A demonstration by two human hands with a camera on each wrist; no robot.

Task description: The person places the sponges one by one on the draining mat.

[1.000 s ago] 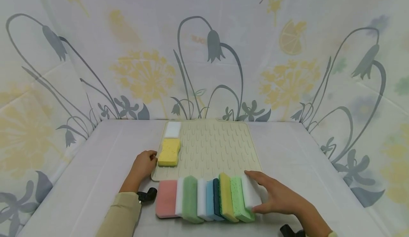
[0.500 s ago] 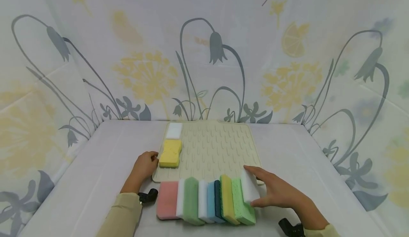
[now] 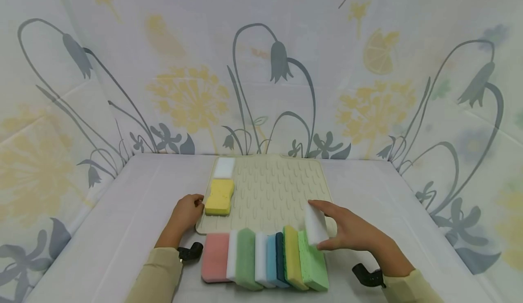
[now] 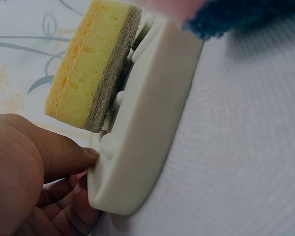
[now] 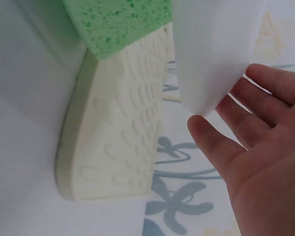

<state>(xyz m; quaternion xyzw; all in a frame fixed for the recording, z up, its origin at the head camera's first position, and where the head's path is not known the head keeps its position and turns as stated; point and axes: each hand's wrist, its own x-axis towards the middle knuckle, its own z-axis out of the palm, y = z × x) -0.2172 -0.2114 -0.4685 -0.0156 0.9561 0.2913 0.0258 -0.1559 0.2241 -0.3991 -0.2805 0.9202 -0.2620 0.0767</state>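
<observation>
The right hand [image 3: 353, 234] holds a white sponge [image 3: 315, 224] with its fingers [image 5: 221, 147] curled round it, thumb on the near side and the other fingers on the far side. The white sponge is lifted up and tilted, just above the near right corner of the cream mat [image 3: 273, 189] and right beside the light green sponge [image 3: 312, 260]. In the right wrist view the white sponge [image 5: 216, 49] hangs over the mat [image 5: 118, 147], with the light green sponge [image 5: 123, 22] next to it. The light green sponge is the right end of a row of sponges standing side by side on the tabletop [image 3: 122, 230], along the near edge of the mat. From right to left come a yellow sponge [image 3: 292, 257], a dark blue sponge [image 3: 279, 257], a light blue sponge [image 3: 271, 260], another white sponge [image 3: 260, 260], a darker green sponge [image 3: 246, 260], a thin white one [image 3: 232, 257] and a pink sponge [image 3: 214, 256] lying flat. The left hand [image 3: 185, 214] rests at the left edge of the mat, with its fingers [image 4: 64, 157] curled and touching the rim. Just beside it, on the mat, lies a yellow scrub sponge [image 3: 219, 197], and behind that a small white sponge [image 3: 224, 168] sits in the far left corner. A flowery cloth [image 3: 261, 67] hangs behind the tabletop and at both sides.
</observation>
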